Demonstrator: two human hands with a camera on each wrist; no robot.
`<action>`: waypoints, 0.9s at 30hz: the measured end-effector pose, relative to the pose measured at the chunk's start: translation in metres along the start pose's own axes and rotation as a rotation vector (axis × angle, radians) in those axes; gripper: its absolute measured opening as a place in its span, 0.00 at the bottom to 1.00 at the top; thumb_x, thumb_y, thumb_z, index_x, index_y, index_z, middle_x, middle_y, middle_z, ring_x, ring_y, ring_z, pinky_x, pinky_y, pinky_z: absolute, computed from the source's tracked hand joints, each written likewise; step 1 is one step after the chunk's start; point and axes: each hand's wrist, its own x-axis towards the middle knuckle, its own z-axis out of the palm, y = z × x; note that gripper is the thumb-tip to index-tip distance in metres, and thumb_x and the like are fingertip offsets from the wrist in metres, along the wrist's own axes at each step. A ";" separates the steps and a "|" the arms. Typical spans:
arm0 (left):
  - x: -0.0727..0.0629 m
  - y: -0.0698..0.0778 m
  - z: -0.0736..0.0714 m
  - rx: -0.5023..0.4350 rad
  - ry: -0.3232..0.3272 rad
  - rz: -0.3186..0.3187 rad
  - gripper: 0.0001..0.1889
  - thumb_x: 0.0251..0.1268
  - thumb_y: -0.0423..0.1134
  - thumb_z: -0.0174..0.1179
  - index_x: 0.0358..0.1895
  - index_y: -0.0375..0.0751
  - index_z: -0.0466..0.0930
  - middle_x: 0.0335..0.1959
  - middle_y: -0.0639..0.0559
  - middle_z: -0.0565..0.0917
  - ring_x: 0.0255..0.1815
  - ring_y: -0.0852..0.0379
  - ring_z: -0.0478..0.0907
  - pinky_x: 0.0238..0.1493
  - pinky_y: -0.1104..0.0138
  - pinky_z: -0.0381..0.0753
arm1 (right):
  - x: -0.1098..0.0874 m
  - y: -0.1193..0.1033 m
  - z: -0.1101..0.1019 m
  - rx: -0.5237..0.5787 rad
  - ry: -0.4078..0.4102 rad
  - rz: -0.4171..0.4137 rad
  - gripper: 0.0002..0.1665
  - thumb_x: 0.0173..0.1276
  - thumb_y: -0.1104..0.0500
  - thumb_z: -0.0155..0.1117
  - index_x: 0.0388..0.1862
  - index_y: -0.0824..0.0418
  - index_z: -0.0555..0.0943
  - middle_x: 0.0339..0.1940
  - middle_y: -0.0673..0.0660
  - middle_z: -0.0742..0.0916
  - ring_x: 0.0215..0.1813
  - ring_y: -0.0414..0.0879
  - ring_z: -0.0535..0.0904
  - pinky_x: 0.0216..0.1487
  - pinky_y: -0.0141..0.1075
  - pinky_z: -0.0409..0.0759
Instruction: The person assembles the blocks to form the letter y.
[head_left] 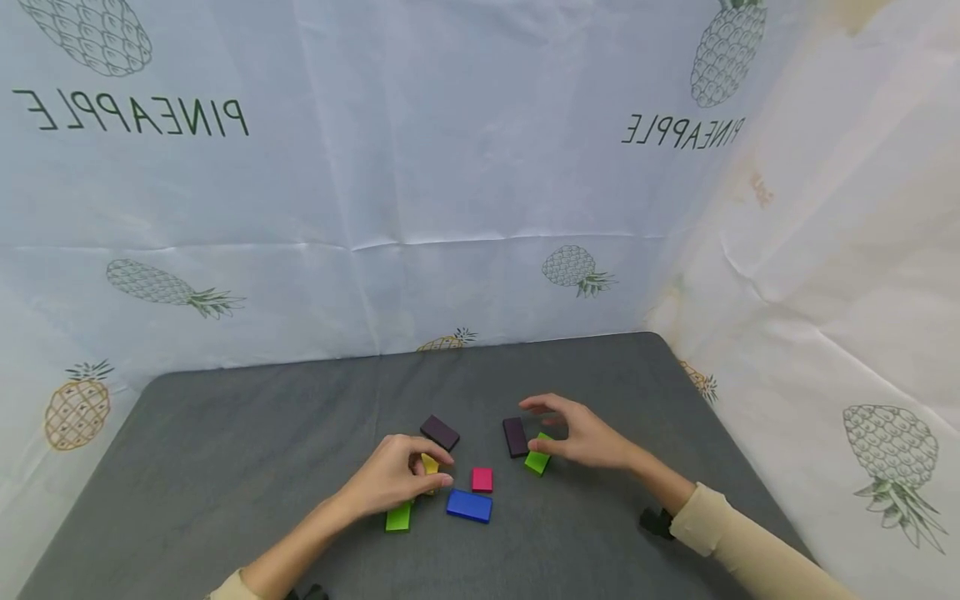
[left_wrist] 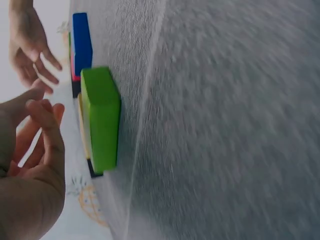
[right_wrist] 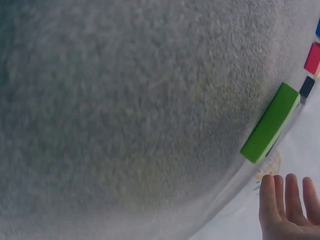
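My left hand (head_left: 384,475) hovers above a yellow block (head_left: 430,463), its fingers loosely bent and the thumb apart from them. Part of that yellow block is hidden behind the fingers. A light green block (head_left: 398,518) lies below the same hand; the left wrist view shows it large, as a green slab (left_wrist: 104,122) on the cloth. My right hand (head_left: 588,435) is held over another light green block (head_left: 537,462), with its fingers spread loosely and nothing between them. A dark purple block (head_left: 515,437) lies beside that green one.
Between the hands lie a pink square block (head_left: 482,479) and a blue block (head_left: 469,506). Farther back is a second dark purple block (head_left: 440,432). Grey cloth (head_left: 247,467) covers the table, and a pineapple-printed curtain (head_left: 465,167) hangs along its back and right side.
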 end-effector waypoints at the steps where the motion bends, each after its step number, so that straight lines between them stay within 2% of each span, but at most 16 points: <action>1: 0.002 0.001 0.003 -0.004 -0.002 -0.011 0.11 0.68 0.41 0.77 0.47 0.39 0.93 0.17 0.51 0.84 0.14 0.71 0.72 0.18 0.73 0.73 | 0.000 0.001 0.001 0.005 -0.001 0.004 0.37 0.78 0.51 0.73 0.77 0.67 0.74 0.74 0.67 0.82 0.75 0.65 0.79 0.72 0.59 0.81; 4: 0.008 0.004 0.011 -0.018 -0.016 -0.041 0.10 0.68 0.39 0.76 0.47 0.39 0.93 0.13 0.49 0.82 0.09 0.69 0.73 0.15 0.68 0.78 | 0.001 0.002 0.004 0.023 -0.004 0.019 0.37 0.78 0.51 0.73 0.77 0.67 0.74 0.74 0.66 0.82 0.75 0.65 0.79 0.72 0.59 0.81; 7: 0.013 0.006 0.018 -0.006 -0.021 -0.060 0.10 0.69 0.38 0.76 0.49 0.39 0.93 0.15 0.48 0.85 0.08 0.67 0.75 0.14 0.65 0.81 | 0.002 0.003 0.006 0.033 -0.009 0.032 0.36 0.78 0.52 0.73 0.77 0.67 0.74 0.74 0.66 0.82 0.75 0.65 0.79 0.72 0.59 0.81; 17: 0.023 0.006 0.030 0.041 -0.066 -0.091 0.12 0.67 0.39 0.78 0.51 0.42 0.93 0.13 0.54 0.83 0.06 0.67 0.74 0.12 0.62 0.80 | 0.003 0.004 0.010 0.048 -0.025 0.044 0.36 0.78 0.53 0.73 0.77 0.66 0.74 0.73 0.66 0.82 0.74 0.65 0.79 0.72 0.59 0.81; 22: 0.025 0.004 0.030 0.042 -0.081 -0.083 0.12 0.67 0.39 0.78 0.50 0.42 0.93 0.14 0.53 0.83 0.06 0.67 0.74 0.12 0.63 0.79 | 0.004 0.005 0.010 0.058 -0.028 0.059 0.35 0.77 0.54 0.73 0.76 0.66 0.75 0.73 0.66 0.82 0.75 0.64 0.79 0.73 0.59 0.81; 27: 0.029 0.002 0.032 0.060 -0.093 -0.042 0.11 0.69 0.38 0.76 0.51 0.42 0.93 0.19 0.52 0.86 0.06 0.69 0.73 0.12 0.66 0.78 | 0.006 0.007 0.009 0.067 -0.038 0.070 0.36 0.76 0.54 0.74 0.77 0.67 0.74 0.74 0.66 0.82 0.75 0.64 0.79 0.73 0.57 0.81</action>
